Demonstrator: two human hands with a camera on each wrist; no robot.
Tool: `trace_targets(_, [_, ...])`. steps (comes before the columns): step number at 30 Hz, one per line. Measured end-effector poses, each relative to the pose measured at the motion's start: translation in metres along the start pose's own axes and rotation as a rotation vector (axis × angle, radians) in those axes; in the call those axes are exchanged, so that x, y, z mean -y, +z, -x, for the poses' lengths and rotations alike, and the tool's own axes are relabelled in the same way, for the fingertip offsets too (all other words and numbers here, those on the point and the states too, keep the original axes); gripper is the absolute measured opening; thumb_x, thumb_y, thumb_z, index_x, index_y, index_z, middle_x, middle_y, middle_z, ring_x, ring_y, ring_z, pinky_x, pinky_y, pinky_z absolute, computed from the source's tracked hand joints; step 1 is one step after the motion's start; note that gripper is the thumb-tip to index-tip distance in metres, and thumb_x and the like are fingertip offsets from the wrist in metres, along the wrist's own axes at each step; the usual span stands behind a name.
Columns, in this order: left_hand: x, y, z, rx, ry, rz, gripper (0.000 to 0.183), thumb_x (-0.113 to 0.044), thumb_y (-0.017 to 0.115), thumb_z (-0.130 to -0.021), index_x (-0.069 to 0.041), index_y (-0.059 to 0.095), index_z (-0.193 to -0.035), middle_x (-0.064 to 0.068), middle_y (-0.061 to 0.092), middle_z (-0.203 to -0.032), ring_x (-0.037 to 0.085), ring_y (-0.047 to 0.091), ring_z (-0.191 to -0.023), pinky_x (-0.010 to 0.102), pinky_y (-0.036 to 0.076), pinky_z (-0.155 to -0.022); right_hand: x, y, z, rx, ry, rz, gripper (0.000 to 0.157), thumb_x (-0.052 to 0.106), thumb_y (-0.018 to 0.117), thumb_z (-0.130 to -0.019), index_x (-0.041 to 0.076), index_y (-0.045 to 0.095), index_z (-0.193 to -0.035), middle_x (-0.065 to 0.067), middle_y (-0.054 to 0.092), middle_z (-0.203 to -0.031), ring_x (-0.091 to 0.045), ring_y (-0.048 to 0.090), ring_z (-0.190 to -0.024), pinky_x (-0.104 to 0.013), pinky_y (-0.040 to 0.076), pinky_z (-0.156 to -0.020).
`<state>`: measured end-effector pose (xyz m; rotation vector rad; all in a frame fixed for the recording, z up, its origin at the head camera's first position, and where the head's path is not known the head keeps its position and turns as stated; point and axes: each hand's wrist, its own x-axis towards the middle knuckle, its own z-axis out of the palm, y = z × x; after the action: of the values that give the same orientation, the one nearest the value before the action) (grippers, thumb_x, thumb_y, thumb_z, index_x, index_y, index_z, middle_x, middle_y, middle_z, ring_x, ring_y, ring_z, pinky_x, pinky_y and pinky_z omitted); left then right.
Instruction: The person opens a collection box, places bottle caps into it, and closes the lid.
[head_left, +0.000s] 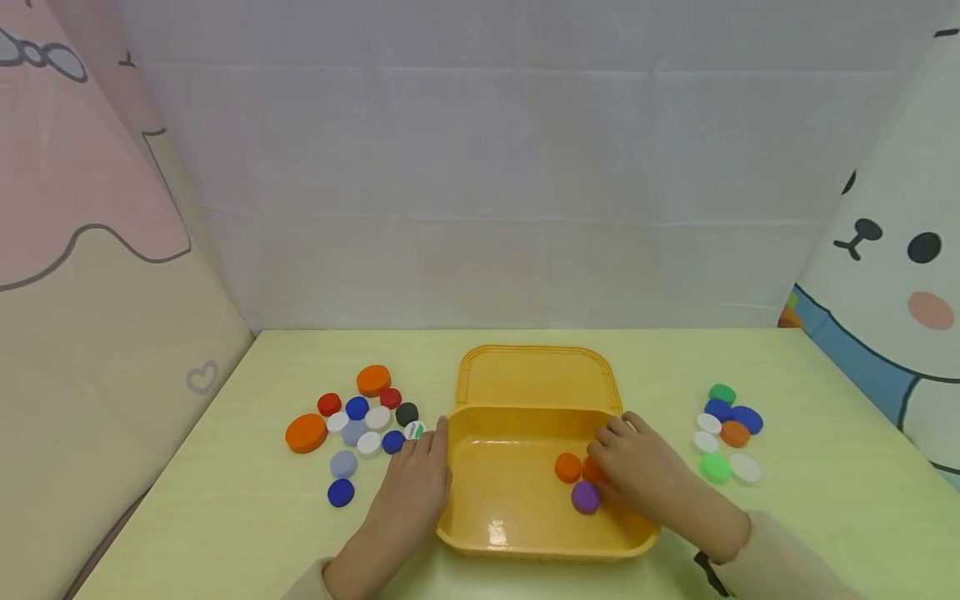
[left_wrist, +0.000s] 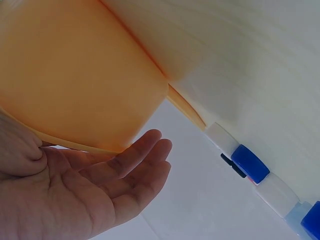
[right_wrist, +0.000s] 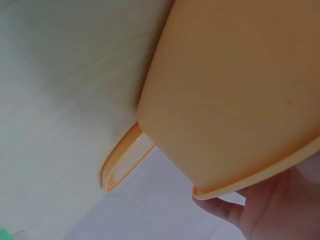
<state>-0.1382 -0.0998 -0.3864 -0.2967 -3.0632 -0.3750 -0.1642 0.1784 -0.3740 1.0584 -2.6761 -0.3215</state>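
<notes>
A yellow plastic box (head_left: 510, 533), with no lid over it, stands in front of me. My left hand (head_left: 412, 483) grips its left rim; in the left wrist view the thumb lies outside the wall and the index finger passes behind the rim (left_wrist: 75, 145). Over the right rim reaches my right hand (head_left: 637, 462), its fingers down among bottle caps inside. An orange cap (head_left: 595, 469) sits at the fingertips, partly covered; I cannot tell whether they pinch it. Beside it lie another orange cap (head_left: 567, 467) and a purple cap (head_left: 586, 497). In the right wrist view the box wall (right_wrist: 230, 100) hides most fingers.
Behind the box lies a shallow yellow rimmed tray (head_left: 536, 375), like a lid. Left of the box, mixed caps spread on the table, including a large orange cap (head_left: 306, 433) and a black cap (head_left: 407, 414). A smaller group with a light green cap (head_left: 716, 467) lies right.
</notes>
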Motion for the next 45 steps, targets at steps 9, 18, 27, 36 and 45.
trace_targets(9, [-0.001, -0.001, 0.000, 0.017, -0.010, 0.008, 0.052, -0.016, 0.047, -0.092, -0.003, 0.031, -0.140, 0.014, 0.051, -0.125, 0.030, 0.049, -0.109, 0.042, 0.041, -0.097, 0.001, 0.001, 0.000, -0.024, -0.015, 0.015, 0.030, 0.037, 0.076, -0.068, 0.014, 0.057, -0.071, 0.001, 0.049, -0.069, -0.020, 0.045, -0.076, -0.036, 0.039, -0.076])
trace_targets(18, [0.000, -0.002, 0.000, 0.014, -0.002, 0.005, 0.052, -0.016, 0.047, -0.092, -0.002, 0.031, -0.140, 0.015, 0.051, -0.125, 0.030, 0.049, -0.109, 0.043, 0.041, -0.097, -0.002, -0.002, 0.000, -0.028, -0.015, 0.009, 0.031, 0.040, 0.076, -0.068, 0.014, 0.058, -0.075, 0.002, 0.051, -0.071, -0.019, 0.046, -0.074, -0.035, 0.042, -0.073])
trace_targets(27, [0.000, -0.002, 0.001, 0.021, -0.006, 0.005, 0.052, -0.017, 0.046, -0.093, -0.002, 0.030, -0.140, 0.015, 0.051, -0.126, 0.030, 0.049, -0.110, 0.042, 0.041, -0.097, -0.009, -0.022, 0.001, -0.061, 0.048, -0.017, 0.029, 0.037, 0.074, -0.071, 0.014, 0.058, -0.079, 0.000, 0.058, -0.078, -0.019, 0.049, -0.074, -0.035, 0.044, -0.072])
trace_targets(36, [0.001, -0.001, 0.001, -0.007, 0.024, -0.007, 0.052, -0.015, 0.048, -0.092, -0.001, 0.031, -0.139, 0.015, 0.051, -0.123, 0.030, 0.049, -0.108, 0.042, 0.042, -0.096, -0.033, -0.033, 0.011, -0.096, 0.128, -0.023, 0.029, 0.031, 0.076, -0.070, 0.012, 0.064, -0.087, -0.002, 0.061, -0.081, -0.021, 0.053, -0.076, -0.038, 0.047, -0.072])
trace_targets(45, [0.000, -0.001, 0.001, 0.020, -0.001, 0.003, 0.052, -0.017, 0.046, -0.093, -0.003, 0.030, -0.141, 0.015, 0.051, -0.126, 0.030, 0.049, -0.110, 0.042, 0.041, -0.097, -0.063, -0.016, 0.032, -0.121, 0.183, -0.054, 0.026, 0.026, 0.076, -0.070, 0.011, 0.064, -0.087, -0.001, 0.059, -0.079, -0.022, 0.053, -0.073, -0.040, 0.048, -0.066])
